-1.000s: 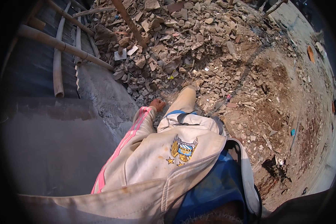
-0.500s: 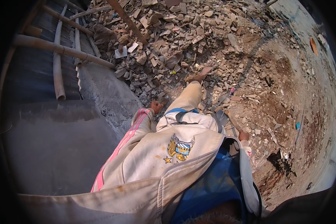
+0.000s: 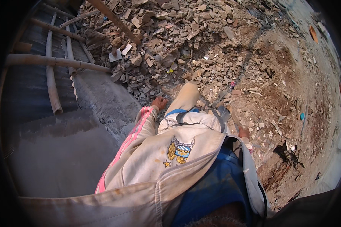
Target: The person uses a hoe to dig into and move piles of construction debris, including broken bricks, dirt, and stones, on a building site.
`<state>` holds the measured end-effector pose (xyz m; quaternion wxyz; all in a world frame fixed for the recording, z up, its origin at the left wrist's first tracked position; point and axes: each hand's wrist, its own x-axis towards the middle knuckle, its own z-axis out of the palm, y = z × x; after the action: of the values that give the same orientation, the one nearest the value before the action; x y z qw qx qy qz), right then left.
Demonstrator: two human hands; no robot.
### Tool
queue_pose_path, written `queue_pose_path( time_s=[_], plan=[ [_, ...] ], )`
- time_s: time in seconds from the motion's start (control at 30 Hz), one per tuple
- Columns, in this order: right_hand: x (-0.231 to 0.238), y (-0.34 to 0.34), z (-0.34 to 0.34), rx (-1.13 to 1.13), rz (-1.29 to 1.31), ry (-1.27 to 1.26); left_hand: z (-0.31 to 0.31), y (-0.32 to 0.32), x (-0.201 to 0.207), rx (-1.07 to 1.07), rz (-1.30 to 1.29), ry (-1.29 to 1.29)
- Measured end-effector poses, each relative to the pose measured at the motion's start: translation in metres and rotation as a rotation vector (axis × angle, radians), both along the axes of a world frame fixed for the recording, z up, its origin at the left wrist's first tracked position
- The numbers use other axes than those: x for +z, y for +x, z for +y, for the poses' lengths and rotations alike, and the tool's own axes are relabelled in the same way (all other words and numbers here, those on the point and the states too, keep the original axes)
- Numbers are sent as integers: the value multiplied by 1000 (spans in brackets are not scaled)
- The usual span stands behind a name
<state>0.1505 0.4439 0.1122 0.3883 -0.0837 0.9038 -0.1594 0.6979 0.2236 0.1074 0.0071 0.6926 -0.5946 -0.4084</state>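
A right hand (image 3: 244, 132) closes around the near end of a wooden handle (image 3: 234, 118), low beside the person's body at the edge of the rubble (image 3: 201, 34). The handle slants up and left from the fist toward a dark flat piece (image 3: 223, 112); from here I cannot tell whether the two are joined. The left hand (image 3: 160, 103) hangs with its fingers curled, just beside a bent leg (image 3: 186, 94) in tan trousers; whether it pinches anything I cannot tell. A soiled pale jacket (image 3: 140, 162), pink stripes along its left sleeve and a badge on the chest, hangs open over a blue shirt (image 3: 210, 185).

Beyond the left hand, broken stone and tile spread up the slope, a yellow scrap (image 3: 169, 70) and a white tile (image 3: 115, 56) among them. A wooden post (image 3: 115, 20) leans over the heap. On the person's left, a concrete strip (image 3: 102, 90) runs beside bamboo poles (image 3: 53, 75) and a dark sheet. To the right, past the handle, lie reddish dirt (image 3: 310, 125), a blue scrap (image 3: 302, 116) and, farther off, an orange piece (image 3: 313, 34).
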Motion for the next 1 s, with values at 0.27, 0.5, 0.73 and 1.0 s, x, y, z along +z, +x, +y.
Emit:
queue_pose_path(
  time_s=[0.27, 0.5, 0.73, 1.0],
  plan=[
    [-8, -5, 6, 114, 19, 32, 31, 0, 2, 160, 143, 152],
    [2, -5, -14, 143, -138, 210, 80, 41, -50, 307, 196, 148],
    [26, -14, 3, 12, -40, 114, 35, -12, 7, 222, 200, 185],
    [9, -16, -3, -22, -25, -25, 8, -9, -3, -20, 124, 154]
  ],
)
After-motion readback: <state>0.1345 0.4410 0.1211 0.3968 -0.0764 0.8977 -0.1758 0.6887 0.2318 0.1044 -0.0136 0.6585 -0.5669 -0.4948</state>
